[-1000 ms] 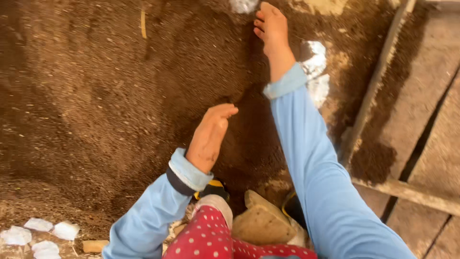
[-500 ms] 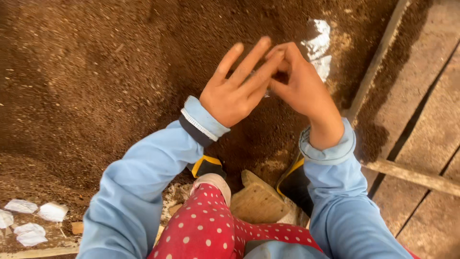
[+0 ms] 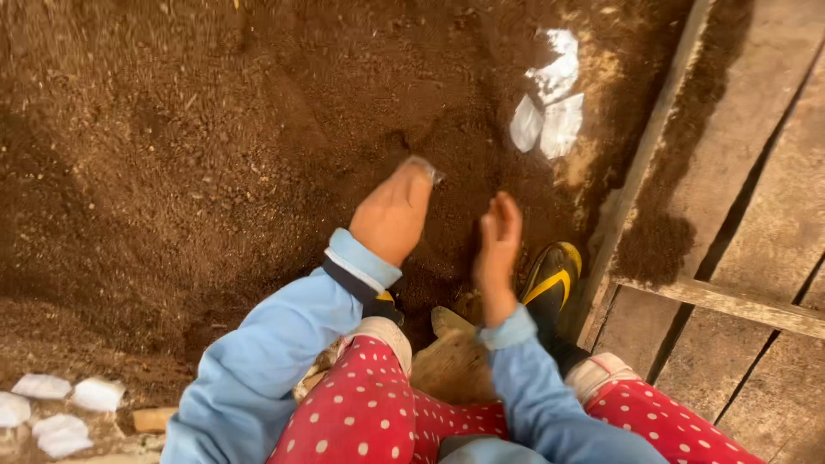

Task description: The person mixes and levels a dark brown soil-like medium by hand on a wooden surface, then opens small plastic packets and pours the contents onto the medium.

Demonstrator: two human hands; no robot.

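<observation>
Soil, dark brown and crumbly, filled the whole far and left part of the scene in a broad heap, bounded at right by a wooden board edge and weathered planks. I saw that both hands had come apart and dropped low from where they met half a second earlier, fingers together over the heap. My left hand hung over the soil with fingers straight and close together, gripping nothing I could make out, its tips blurred. My right hand was edge-on, fingers narrow, empty. White scraps lay far right; a black-and-yellow shoe sat near.
</observation>
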